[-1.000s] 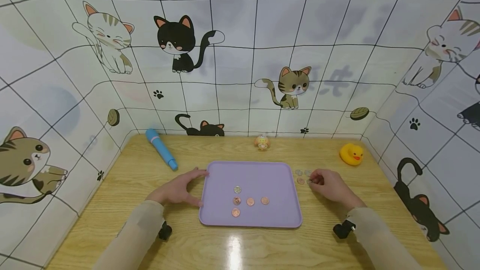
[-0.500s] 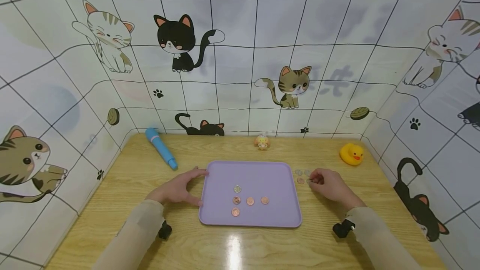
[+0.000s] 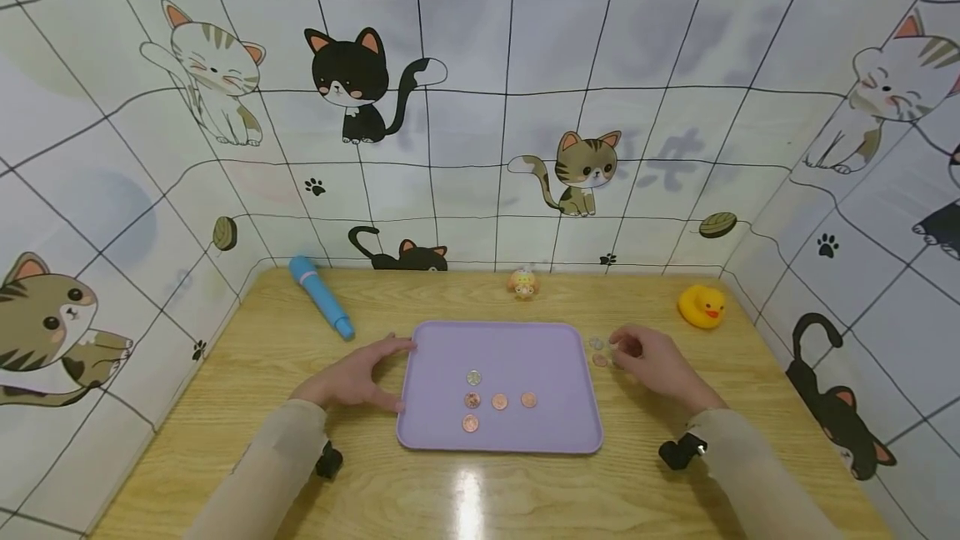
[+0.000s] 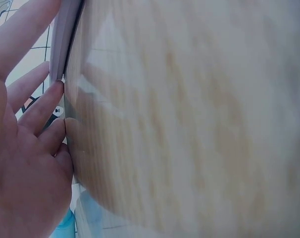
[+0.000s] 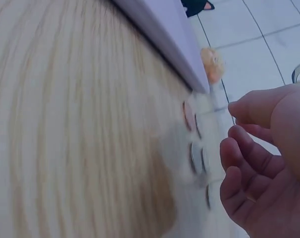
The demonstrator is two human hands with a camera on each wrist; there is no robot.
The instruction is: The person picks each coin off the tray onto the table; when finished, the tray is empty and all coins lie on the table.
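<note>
A lilac tray (image 3: 540,357) lies on the wooden table, bearing several coins: copper coins (image 3: 499,401) in a row, another below, and a silver coin (image 3: 473,377) above. My left hand (image 3: 360,376) spreads thumb and fingers against the tray's left edge; the left wrist view shows its fingertips (image 4: 57,89) at the rim. Right of the tray, my right hand (image 3: 663,363) hovers over a small cluster of coins, partly hidden by its fingers. In the right wrist view a copper coin (image 5: 187,116) and silver coins (image 5: 195,157) lie beside the loosely bent fingers, thumb apart, with nothing visible between them.
A blue tube-shaped item (image 3: 322,297) lies at the back left. Behind the tray stands a small figurine (image 3: 523,283), and a yellow rubber duck (image 3: 702,307) sits at the back right. Cat-printed walls (image 3: 472,123) enclose the table's back and sides.
My right hand has risen slightly from the coins on the table, and its thumb and finger have parted. My left hand stays at the tray's edge; the coins on the tray keep their places.
</note>
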